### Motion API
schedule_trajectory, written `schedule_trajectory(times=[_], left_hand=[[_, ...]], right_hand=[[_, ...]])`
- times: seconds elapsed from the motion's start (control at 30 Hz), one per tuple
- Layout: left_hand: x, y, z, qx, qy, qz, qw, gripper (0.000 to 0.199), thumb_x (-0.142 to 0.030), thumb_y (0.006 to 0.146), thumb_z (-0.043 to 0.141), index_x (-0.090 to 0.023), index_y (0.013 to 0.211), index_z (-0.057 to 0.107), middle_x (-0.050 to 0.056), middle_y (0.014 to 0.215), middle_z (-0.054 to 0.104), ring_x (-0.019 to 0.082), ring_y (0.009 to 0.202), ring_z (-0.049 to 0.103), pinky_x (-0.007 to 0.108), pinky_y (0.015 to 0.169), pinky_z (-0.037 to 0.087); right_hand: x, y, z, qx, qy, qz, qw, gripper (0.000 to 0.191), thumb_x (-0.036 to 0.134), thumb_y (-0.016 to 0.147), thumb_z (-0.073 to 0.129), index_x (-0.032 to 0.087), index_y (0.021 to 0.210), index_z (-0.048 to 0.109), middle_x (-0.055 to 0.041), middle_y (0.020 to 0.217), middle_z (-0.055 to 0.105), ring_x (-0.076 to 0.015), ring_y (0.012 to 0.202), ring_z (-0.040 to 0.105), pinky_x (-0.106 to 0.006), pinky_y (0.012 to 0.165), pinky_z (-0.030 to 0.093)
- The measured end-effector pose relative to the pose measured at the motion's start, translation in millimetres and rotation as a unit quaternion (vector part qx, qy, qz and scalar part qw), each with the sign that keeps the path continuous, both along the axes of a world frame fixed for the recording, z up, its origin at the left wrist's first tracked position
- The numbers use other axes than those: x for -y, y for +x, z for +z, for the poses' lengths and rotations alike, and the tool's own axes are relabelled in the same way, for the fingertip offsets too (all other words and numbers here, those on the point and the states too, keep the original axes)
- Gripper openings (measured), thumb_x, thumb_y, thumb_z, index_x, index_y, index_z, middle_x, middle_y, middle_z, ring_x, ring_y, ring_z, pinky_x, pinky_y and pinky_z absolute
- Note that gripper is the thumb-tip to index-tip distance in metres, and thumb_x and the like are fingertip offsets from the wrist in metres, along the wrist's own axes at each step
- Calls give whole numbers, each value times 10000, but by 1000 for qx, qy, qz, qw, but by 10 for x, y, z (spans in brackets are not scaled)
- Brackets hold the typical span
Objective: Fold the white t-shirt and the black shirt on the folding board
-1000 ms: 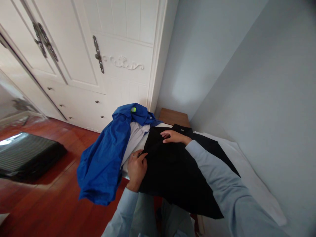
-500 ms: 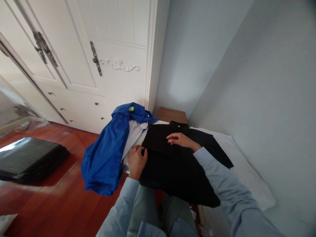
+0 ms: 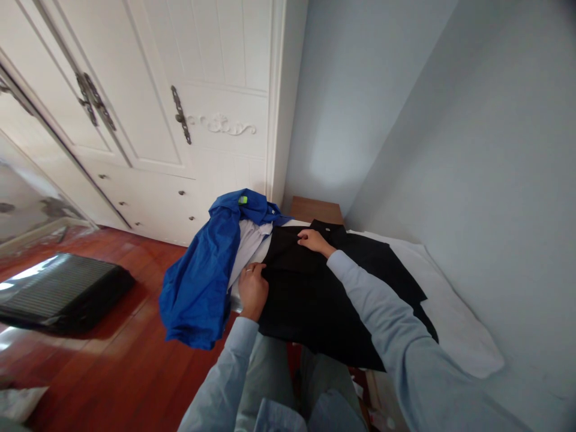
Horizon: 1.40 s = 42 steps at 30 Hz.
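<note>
One dark case (image 3: 67,294) lies flat on the floor (image 3: 117,360), well apart from the work. Next, a blue shirt (image 3: 202,270) drapes off the left end of the white cloth (image 3: 463,330), apparently put aside to leave room. The left hand (image 3: 253,292) is at the left edge of the black shirt (image 3: 315,306), fingers curled narrow, perhaps to steady that edge; I cannot tell whether they grip it. The shirt lies spread over the white cloth, its near side hanging towards the person's legs. The right hand (image 3: 315,241), fingertips drawn together, is over it near the collar (image 3: 327,229), possibly to flatten the fabric; whether it pinches any is unclear.
</note>
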State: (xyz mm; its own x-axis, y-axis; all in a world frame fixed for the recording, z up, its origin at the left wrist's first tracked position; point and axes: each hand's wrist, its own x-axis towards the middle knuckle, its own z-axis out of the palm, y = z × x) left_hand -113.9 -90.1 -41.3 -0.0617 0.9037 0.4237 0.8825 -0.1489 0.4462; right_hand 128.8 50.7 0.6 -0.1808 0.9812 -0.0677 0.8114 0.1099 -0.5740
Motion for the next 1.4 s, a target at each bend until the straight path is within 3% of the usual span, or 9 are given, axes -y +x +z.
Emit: schedule_trajectory(times=[0.17,0.37,0.6,0.7,0.8,1.0,1.13,1.27,1.4], left_hand=[[4,1,21,-4,-14,0,1000,440,-5,808,460,-194,1101,728,75,1122,714,258,1006,608,361,903,495],[16,1,42,-6,-22,-8,1000,449,0,792,462,-207,1092,725,88,1150,700,276,1030,610,374,902,500],[-13,-5,-17,14,-7,15,1000,393,29,785,420,-191,1008,657,93,1042,690,247,975,641,346,875,498],[-25,-9,-33,28,-3,4,1000,313,-3,800,443,-200,901,665,97,1137,692,244,1001,648,350,889,503],[-26,-5,-24,33,8,-6,999,251,-73,835,487,-202,890,696,93,1236,680,254,1084,636,363,955,494],[-27,14,4,18,18,-3,1000,222,-243,912,518,-194,962,728,106,1188,701,268,1091,633,391,993,490],[-36,18,-14,9,12,-1,1000,254,-288,916,530,-204,1025,743,107,1225,695,279,1119,625,415,1007,491],[-35,22,-23,-6,11,-1,1000,277,-286,919,522,-217,1044,759,106,1258,688,286,1133,620,428,1019,488],[-25,31,1,-13,6,3,1000,280,-307,927,523,-229,1049,762,93,1241,697,283,1112,623,415,995,497]], right_hand=[[-13,91,-79,-5,-25,-19,999,335,62,741,700,171,1054,748,-72,976,763,-212,924,711,-306,912,517],[141,294,-81,-18,-26,-52,998,345,346,741,825,190,1033,728,-95,974,731,-243,903,696,-345,873,518],[772,569,-67,-94,-110,-77,986,781,667,736,758,146,1294,591,-51,762,685,-186,630,633,-325,663,512],[1112,586,-160,-125,-110,-78,983,829,609,744,777,118,1365,533,-38,763,667,-181,642,631,-333,682,515],[1384,498,-288,-172,-54,-51,982,882,451,703,840,142,1440,467,-63,935,686,-198,814,658,-358,800,525],[1512,249,-421,-161,83,-107,978,786,265,728,776,228,1455,481,-80,1116,657,-212,922,640,-416,946,509],[1468,198,-379,-154,143,-91,973,428,243,808,655,220,1235,670,-98,1134,675,-236,1000,639,-429,986,496],[1447,214,-305,-213,153,-89,961,253,313,880,558,242,1050,733,-77,1117,720,-250,1071,647,-437,1014,492],[1407,193,-307,-369,102,-154,911,401,458,914,525,210,1202,653,-106,1113,712,-250,1031,677,-427,974,536]])
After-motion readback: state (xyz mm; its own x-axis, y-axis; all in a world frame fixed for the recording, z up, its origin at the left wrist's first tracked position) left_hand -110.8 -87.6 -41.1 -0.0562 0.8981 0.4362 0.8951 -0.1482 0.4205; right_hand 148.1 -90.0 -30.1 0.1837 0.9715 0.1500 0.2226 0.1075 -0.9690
